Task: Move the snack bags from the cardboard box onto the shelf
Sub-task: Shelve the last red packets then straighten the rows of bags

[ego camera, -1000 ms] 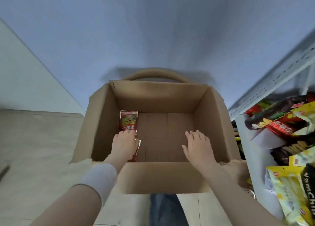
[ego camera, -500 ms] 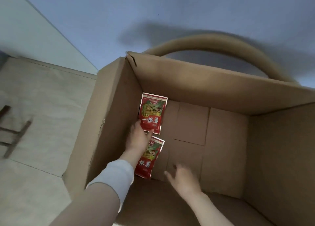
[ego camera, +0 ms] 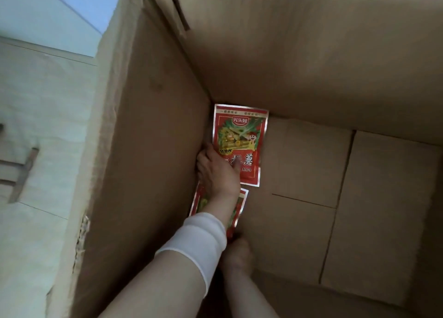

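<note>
**While both hands are down in the box, two red snack bags lie in its corner**

Since the head view looks straight down into it, the cardboard box (ego camera: 148,150) fills nearly the whole frame, with its left wall rising steeply through the middle and its top corner torn at the upper centre. Both bags lie flat on the box floor, tight against the left wall, one above the other in the frame.

The upper snack bag (ego camera: 242,135) sits in the far left corner. It is a flat red pouch with a shiny silver border. A white logo sits near its top over a picture of green stalks and a small cartoon figure, and large characters run across the lower half.

The left hand (ego camera: 218,171) grasps this bag at its lower left edge, with the thumb laid across the print and the fingers tucked in between bag and wall. A white sleeve (ego camera: 199,241) wraps the forearm.

The lower snack bag (ego camera: 241,202) has the same red and silver look, but the left wrist covers most of it.

The right hand (ego camera: 237,253) lies at the near end of the lower bag. Its fingers are hidden behind the sleeve, so I cannot tell whether it holds anything.

Pale floor (ego camera: 36,102) shows along the left of the frame.
</note>
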A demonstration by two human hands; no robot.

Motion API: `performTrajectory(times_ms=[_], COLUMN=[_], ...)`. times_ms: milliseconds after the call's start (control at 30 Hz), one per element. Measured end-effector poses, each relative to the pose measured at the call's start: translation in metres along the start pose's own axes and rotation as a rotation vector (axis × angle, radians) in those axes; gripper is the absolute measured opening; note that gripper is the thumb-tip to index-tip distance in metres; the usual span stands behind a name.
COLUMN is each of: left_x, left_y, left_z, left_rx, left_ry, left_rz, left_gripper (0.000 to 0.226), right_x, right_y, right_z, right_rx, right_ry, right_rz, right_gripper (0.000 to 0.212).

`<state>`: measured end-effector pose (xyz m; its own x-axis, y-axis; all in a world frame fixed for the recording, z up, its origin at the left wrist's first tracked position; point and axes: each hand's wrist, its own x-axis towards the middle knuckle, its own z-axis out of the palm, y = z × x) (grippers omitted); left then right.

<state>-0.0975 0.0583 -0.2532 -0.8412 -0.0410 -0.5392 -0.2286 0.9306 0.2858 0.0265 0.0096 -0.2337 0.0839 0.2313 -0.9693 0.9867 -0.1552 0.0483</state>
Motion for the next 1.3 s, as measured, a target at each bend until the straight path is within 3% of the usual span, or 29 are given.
performTrajectory(times_ms=[100, 200, 400, 600, 933, 1300], left_x=[0.005, 0.009, 0.004, -0.031, -0.159, -0.334], left_y=[0.002, 0.008, 0.018, 0.021, 0.03, 0.045], left_z=[-0.003, -0.008, -0.03, -0.062, -0.167, -0.218], left_rx=[-0.005, -0.045, -0.398, -0.649, -0.766, -0.656], left_ry=[-0.035, -0.111, -0.417, -0.425, -0.469, -0.705], left_rz=[0.005, 0.036, -0.061, -0.028, 0.09, 0.608], left_gripper=[0.074, 0.06, 0.045, 0.044, 0.03, 0.029], right_x=[-0.003, -0.003, -0.005, -0.02, -0.137, -0.283], right_y=[-0.003, 0.002, 0.034, 0.064, 0.145, 0.309], right_z=[0.001, -0.005, -0.044, -0.108, -0.205, -0.177], right_rx=[0.046, 0.239, 0.365, 0.356, 0.604, 1.07], right_ry=[-0.049, -0.162, -0.262, -0.3, 0.024, 0.515], right_rz=[-0.016, -0.039, -0.189, -0.299, -0.506, -0.713], right_gripper=[0.035, 0.04, 0.042, 0.033, 0.022, 0.018])
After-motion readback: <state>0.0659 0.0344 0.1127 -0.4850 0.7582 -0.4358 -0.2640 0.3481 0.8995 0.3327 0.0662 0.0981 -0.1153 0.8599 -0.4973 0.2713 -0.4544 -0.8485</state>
